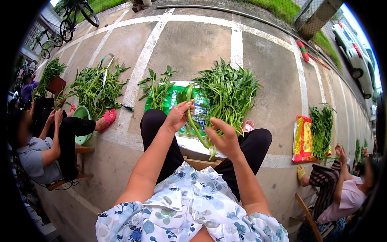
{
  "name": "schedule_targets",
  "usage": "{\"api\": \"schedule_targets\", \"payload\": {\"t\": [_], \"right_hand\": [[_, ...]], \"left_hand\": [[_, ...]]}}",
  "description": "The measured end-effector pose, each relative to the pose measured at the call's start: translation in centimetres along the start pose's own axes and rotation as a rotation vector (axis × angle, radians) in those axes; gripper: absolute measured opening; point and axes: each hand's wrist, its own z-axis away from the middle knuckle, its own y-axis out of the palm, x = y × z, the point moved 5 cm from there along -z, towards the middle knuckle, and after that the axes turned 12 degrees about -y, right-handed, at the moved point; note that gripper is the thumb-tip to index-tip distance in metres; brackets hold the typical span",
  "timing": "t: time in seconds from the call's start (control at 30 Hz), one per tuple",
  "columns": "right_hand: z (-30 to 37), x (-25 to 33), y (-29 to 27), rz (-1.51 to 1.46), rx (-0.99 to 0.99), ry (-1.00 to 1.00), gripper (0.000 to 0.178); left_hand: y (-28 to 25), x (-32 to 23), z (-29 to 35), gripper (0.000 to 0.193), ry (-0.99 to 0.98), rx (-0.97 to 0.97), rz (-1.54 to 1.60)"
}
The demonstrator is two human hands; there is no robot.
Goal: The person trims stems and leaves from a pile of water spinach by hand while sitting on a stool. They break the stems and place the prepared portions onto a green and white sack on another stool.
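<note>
Between my knees, my left hand [179,116] pinches a long green water spinach stem [194,126], which hangs slanting down to the right. Its upper part bends over above my fingers. Beside the stem's lower end is my right hand [224,139], its fingers apart and nothing visibly gripped in them. Beyond my hands, a large heap of leafy water spinach [229,90] lies on a green and white plastic sack [171,99] spread on the ground. A smaller bunch of water spinach [156,89] lies on the sack's left side.
On the left a seated person [38,149] handles stems near a green basin [82,121] and another leafy heap [94,86]. At right, another seated person [338,193] is near greens [321,131] on a red and yellow sack [302,139]. Bicycles [76,20] stand far left.
</note>
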Motion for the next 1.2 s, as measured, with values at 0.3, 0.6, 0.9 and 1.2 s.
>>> {"api": "schedule_targets", "payload": {"t": [0.3,0.6,0.9,1.2], "right_hand": [[3.0,-13.2,4.5,-0.814,-0.168,0.709,0.054],[2.0,-14.6,4.6,-0.795,-0.175,0.56,0.039],[2.1,-14.8,4.1,-0.71,-0.124,0.429,0.03],[2.3,-13.9,4.3,-0.219,-0.018,0.198,0.023]], "left_hand": [[1.8,1.7,2.1,0.019,-0.142,0.03,-0.017],[1.3,2.2,1.1,0.019,-0.241,-0.041,-0.124],[1.8,2.6,0.5,0.019,-0.27,-0.039,-0.149],[0.6,2.9,-0.1,0.016,-0.255,-0.122,-0.214]]}}
